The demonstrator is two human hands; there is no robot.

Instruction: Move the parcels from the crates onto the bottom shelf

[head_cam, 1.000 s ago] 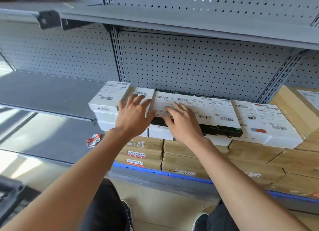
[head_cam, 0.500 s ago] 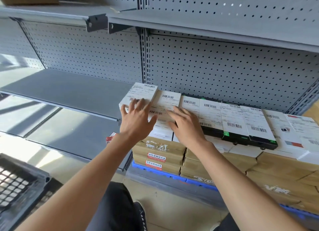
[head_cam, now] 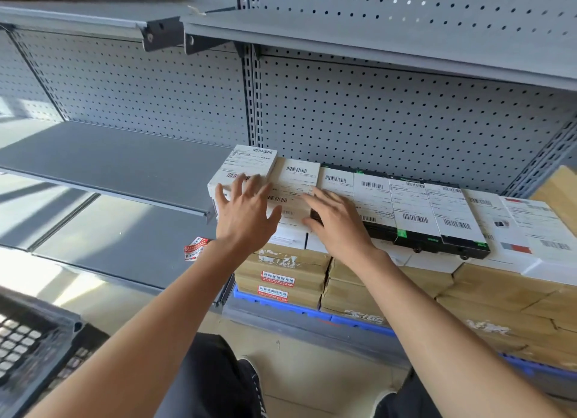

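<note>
Left hand (head_cam: 246, 213) spread wide, fingers laid flat on white parcel (head_cam: 246, 168) at left end of row. Right hand (head_cam: 335, 219) flat, fingers straight, pressed on labelled parcels just right of it; nothing gripped. Row of parcels (head_cam: 412, 208) seen lined along pegboard back wall (head_cam: 390, 118), stacked on brown cartons (head_cam: 290, 271) on bottom shelf. Black crate (head_cam: 28, 346) seen near left, on floor. Grey shelf (head_cam: 103, 158) at far left.

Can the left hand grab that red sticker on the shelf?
Probably yes. The red sticker lies in the open on the grey shelf, just left of the left hand's wrist, with nothing covering it. The fingers are free, resting on the white parcel.
</note>
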